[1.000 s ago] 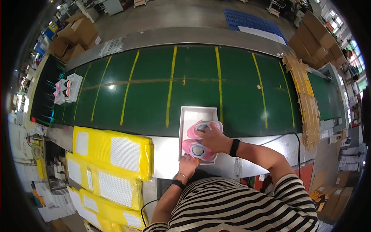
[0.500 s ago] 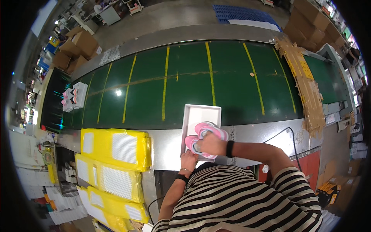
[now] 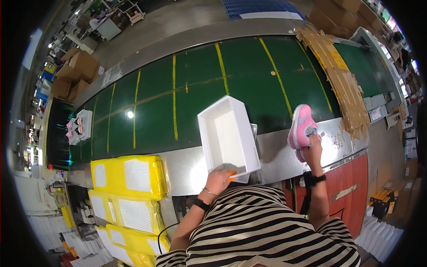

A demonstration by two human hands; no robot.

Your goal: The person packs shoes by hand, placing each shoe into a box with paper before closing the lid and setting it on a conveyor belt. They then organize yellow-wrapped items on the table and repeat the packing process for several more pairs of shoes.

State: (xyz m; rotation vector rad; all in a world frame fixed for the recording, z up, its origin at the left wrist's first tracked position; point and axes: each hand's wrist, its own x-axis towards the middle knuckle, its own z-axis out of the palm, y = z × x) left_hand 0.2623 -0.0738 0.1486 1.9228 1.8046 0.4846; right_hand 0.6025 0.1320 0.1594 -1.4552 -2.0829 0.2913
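Note:
My right hand [image 3: 315,153] grips pink sneakers [image 3: 302,127] with grey trim and pale soles, held over the metal ledge on the right. One shoe stands toe-up; part of a second shows below it. Closed on the near edge of a white shoebox [image 3: 229,135] is my left hand [image 3: 218,181]. The box is tilted, its hollow side turned toward me, and nothing shows inside. At my left fingertips is a small orange thing [image 3: 231,175] with a pale strip, too small to name. Behind the box a white edge of another piece peeks out.
A green conveyor belt [image 3: 155,107] with yellow lines runs across, edged by a metal ledge [image 3: 184,162]. Yellow-wrapped white packs [image 3: 129,178] are stacked at left. A box with shoes [image 3: 84,127] sits at the belt's far left. Taped cardboard [image 3: 336,71] crosses the belt's right part.
My right hand has carried the pink sneakers from over the box to the right. The shoebox now stands tilted in my left hand, and the orange thing has come into view.

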